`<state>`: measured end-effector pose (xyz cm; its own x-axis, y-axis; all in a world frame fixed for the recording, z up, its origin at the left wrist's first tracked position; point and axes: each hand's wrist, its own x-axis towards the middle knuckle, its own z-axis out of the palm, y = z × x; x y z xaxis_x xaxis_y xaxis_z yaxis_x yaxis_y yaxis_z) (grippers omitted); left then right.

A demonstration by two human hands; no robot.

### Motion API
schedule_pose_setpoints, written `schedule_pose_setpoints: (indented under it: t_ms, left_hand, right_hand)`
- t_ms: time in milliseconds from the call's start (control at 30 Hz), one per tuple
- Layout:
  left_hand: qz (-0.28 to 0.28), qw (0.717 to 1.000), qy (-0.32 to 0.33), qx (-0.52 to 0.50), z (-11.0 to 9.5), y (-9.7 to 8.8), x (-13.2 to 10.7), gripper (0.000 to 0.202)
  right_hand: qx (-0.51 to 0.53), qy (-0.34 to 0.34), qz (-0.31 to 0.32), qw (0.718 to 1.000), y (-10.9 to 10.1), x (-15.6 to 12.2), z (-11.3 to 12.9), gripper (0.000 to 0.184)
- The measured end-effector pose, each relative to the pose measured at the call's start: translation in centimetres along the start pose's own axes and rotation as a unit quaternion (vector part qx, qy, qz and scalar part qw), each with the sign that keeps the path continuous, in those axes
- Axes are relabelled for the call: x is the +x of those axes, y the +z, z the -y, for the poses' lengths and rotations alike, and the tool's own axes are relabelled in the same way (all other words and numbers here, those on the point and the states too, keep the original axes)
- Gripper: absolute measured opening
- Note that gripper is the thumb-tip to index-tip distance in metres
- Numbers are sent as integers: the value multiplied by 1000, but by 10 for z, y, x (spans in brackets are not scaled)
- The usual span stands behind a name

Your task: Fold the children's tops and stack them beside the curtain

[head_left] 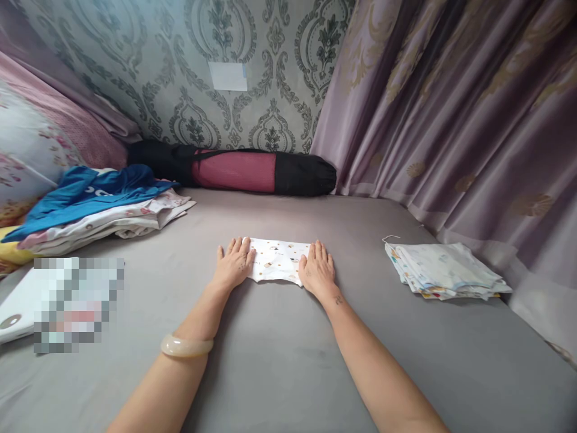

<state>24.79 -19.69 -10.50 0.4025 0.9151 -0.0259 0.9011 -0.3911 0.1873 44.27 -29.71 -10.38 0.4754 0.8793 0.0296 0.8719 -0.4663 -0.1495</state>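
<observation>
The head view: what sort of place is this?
Probably a bedroom: the wide surface covered by a gray sheet looks like a bed, with purple curtains beside it and a pile of clothes on it.

Open sheet [288, 219] beyond cloth [278, 260], long bag [237, 171] blocking behind

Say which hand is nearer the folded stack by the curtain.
Right. The right hand lies on the side of the printed cloth facing the stack; the left hand is on the opposite side.
</observation>
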Motion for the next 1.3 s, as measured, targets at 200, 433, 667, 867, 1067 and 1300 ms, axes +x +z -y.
schedule_pose_setpoints:
  t_ms: [200, 433, 667, 867, 1067, 1300]
  left_hand:
    - [-26, 999, 6, -31, 2, -2, 0, 53]
    - [-136, 989, -25, -57, 10, -4, 3, 41]
    - [-117, 987, -70, -83, 11, -5, 5, 32]
    - [-126, 983, -76, -108, 11, -6, 5, 31]
    - [-184, 961, -88, -185, 14, -5, 9, 30]
    - [-242, 834, -165, -468, 21, 0, 16, 26]
  right_hand:
    - [2, -9, -16, 1000, -5, -1, -3, 58]
    - [-8, -52, -40, 998, -4, 2, -6, 59]
    - [-11, -44, -12, 999, 0, 2, -7, 59]
    - [-15, -42, -4, 999, -2, 2, -7, 59]
    - [-11, -77, -30, 997, -10, 1, 9, 57]
    - [25, -123, 12, 992, -2, 0, 34, 59]
